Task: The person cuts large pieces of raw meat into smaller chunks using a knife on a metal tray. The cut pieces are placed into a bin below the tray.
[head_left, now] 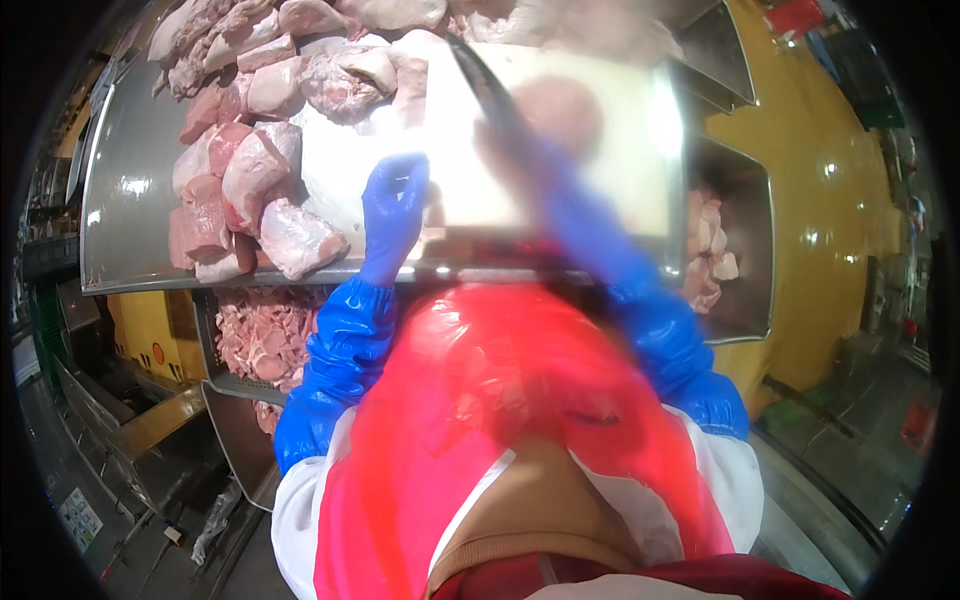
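My left hand (393,210), in a blue glove, is at the left edge of the white cutting board (630,205). Its fingers curl loosely, with a gap between finger and thumb and nothing seen in it. A small pinkish scrap (434,212) lies beside it. Over the board my right hand (575,205), also blue-gloved and smeared by motion, grips a knife (482,82) whose dark, blurred blade points away to the far left. Just right of the blade, a rounded piece of pink meat (562,115) rests on the board, its outline blurred.
Large raw meat cuts (255,175) are heaped on the steel table (125,195) at left and along the back. A metal bin (755,240) with meat pieces stands at right. Below the table's front edge, a tray holds small trimmings (262,340).
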Tool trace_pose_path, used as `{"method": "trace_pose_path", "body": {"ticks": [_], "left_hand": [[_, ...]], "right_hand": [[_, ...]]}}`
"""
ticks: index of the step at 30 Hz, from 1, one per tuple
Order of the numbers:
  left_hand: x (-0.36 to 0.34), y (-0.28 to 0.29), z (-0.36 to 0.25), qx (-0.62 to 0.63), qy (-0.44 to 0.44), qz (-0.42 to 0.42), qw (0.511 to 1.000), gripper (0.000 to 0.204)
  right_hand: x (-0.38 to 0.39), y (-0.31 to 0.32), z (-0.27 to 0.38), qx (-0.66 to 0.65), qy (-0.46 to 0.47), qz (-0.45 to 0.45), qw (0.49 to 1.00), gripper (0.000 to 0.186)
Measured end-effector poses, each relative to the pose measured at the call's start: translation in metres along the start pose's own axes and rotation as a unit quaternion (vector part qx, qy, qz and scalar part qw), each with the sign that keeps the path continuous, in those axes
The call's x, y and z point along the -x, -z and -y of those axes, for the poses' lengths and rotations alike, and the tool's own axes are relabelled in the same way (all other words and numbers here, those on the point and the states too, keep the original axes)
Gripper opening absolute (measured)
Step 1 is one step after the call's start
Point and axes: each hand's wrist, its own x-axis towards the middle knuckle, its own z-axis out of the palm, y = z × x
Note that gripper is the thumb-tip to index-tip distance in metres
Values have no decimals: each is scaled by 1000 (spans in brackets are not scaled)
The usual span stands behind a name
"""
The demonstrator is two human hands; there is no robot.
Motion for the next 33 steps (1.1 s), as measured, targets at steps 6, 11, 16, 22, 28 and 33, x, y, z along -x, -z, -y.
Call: {"method": "trace_pose_path", "body": {"ticks": [6,11,16,22,28,33], "left_hand": [[11,-11,-13,-9,9,15,1000,16],[22,-17,-17,15,26,-8,1000,16],[44,-47,-37,53,102,12,993,16],[26,-124,-15,-100,-64,-12,993,38],[-3,-94,-28,-12,55,32,998,20],[6,-87,-36,-17,152,51,987,17]], "right_hand": [[-2,1,-10,41,-16,-10,999,68],[94,41,-34,185,-14,77,980,74],[103,86,-31,198,10,111,974,70],[67,76,-28,60,36,-74,995,70],[53,58,-34,7,30,-25,999,69],[33,26,-30,-18,38,8,999,69]]}}
